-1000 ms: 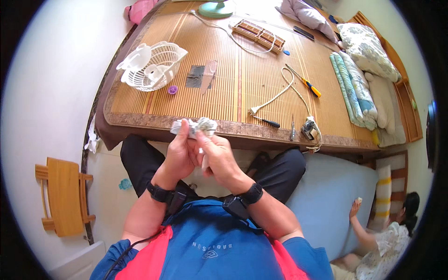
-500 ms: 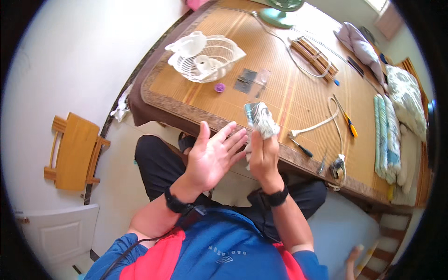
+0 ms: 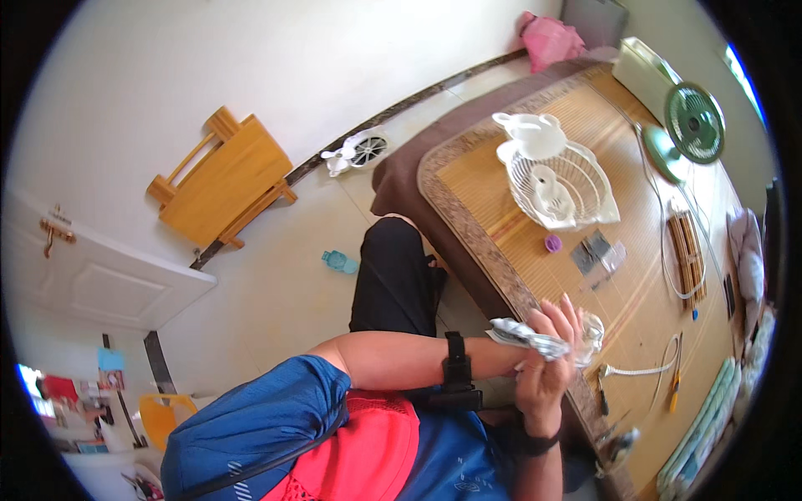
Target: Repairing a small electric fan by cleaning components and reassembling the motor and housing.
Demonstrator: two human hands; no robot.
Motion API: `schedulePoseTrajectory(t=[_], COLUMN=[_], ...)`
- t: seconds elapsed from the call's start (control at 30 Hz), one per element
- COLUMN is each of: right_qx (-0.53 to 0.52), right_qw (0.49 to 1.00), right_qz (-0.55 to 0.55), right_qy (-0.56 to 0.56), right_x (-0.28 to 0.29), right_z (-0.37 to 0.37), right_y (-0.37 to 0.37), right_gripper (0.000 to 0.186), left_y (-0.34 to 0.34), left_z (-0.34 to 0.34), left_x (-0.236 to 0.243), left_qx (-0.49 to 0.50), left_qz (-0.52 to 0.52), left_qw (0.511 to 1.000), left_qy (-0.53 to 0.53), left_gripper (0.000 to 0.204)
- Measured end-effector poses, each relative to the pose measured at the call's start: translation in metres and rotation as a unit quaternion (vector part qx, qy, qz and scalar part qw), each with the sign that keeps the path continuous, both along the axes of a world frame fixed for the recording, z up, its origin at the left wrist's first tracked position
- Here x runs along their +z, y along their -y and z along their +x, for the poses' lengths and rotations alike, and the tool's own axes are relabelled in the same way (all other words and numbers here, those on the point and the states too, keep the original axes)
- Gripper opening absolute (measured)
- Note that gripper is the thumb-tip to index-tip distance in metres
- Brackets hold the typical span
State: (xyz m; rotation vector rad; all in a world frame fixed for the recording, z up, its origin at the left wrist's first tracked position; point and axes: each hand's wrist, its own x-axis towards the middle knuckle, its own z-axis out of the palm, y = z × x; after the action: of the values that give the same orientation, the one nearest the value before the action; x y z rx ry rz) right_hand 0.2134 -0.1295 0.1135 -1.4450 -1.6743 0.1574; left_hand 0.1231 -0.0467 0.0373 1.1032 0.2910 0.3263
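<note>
My right hand (image 3: 543, 388) grips a crumpled white and grey patterned cloth (image 3: 535, 338) in front of my body. My left forearm crosses from the left, and my left hand (image 3: 511, 356) meets the right one at the cloth. The cloth and the right hand cover most of the left hand, so its fingers are hard to make out. Some outstretched fingers rise above the cloth; I cannot tell which hand they belong to. More of the cloth bunches out on the far side. Both hands are over the near edge of the bamboo mat (image 3: 478, 185).
On the mat are a white basket (image 3: 600, 209), a purple cap (image 3: 552, 243), a green fan (image 3: 695, 123), a screwdriver (image 3: 675, 392) and a white cord (image 3: 639, 370). A folded wooden stool (image 3: 230, 179) leans against the wall. A light-blue item (image 3: 339, 261) lies on the floor.
My view has swung left, showing more of the wall, door and floor. My left hand, open and apart from the cloth before, now meets the cloth in my right hand.
</note>
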Motion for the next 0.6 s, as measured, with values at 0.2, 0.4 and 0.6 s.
schedulePoseTrajectory(t=[0.2,0.4,0.6], right_qx=[0.067,-0.154,-0.058], right_qw=[0.986,0.897,0.762], right_qz=[-0.001,-0.123,-0.097], right_qy=[0.155,-0.395,-0.637], right_x=[0.011,-0.038,0.013], right_z=[0.006,0.118,0.040], right_y=[-0.024,0.014,-0.008], right_gripper=[0.040,0.051,0.050], left_y=[-0.024,-0.006,-0.024], left_z=[0.002,-0.011,-0.028], left_x=[-0.005,0.083,0.062], left_qx=[-0.020,-0.045,0.207], left_qz=[0.119,0.404,0.354], left_qw=[0.990,0.913,0.910], left_qy=[-0.068,-0.011,0.055], left_gripper=[0.063,0.053,0.073])
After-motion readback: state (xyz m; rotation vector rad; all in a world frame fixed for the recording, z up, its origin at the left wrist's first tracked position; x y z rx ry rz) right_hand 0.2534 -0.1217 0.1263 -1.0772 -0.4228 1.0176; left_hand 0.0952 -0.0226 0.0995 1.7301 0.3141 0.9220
